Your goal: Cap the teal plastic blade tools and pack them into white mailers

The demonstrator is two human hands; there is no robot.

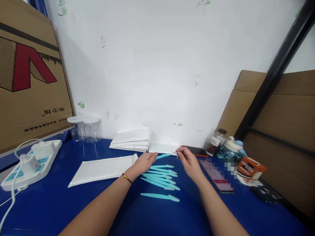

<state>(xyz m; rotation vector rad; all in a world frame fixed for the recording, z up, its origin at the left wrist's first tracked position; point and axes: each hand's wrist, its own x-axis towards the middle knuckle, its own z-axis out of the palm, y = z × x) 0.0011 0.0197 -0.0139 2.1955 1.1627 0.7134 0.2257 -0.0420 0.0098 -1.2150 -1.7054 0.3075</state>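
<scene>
A teal eyebrow razor (163, 156) stretches between my two hands, raised slightly over the blue table. My left hand (145, 163) pinches its handle end between thumb and fingers. At the other end, the fingertips of my right hand (188, 160) close on the pale, whitish tip; whether that is a separate cap, I cannot tell. Below my hands, several more teal eyebrow razors (159, 178) lie in a loose fanned row, heads to the right. One single razor (159, 196) lies apart, nearest me. Left of my left hand is a flat white padded envelope (103, 168).
White envelopes (131, 139) are stacked against the wall, with a white packet (162, 148) beside them. Clear jars (92, 131) and a power strip (46, 164) stand left. Right are a phone (216, 175), dark-capped bottle (216, 142), water bottle (230, 149) and orange box (251, 168).
</scene>
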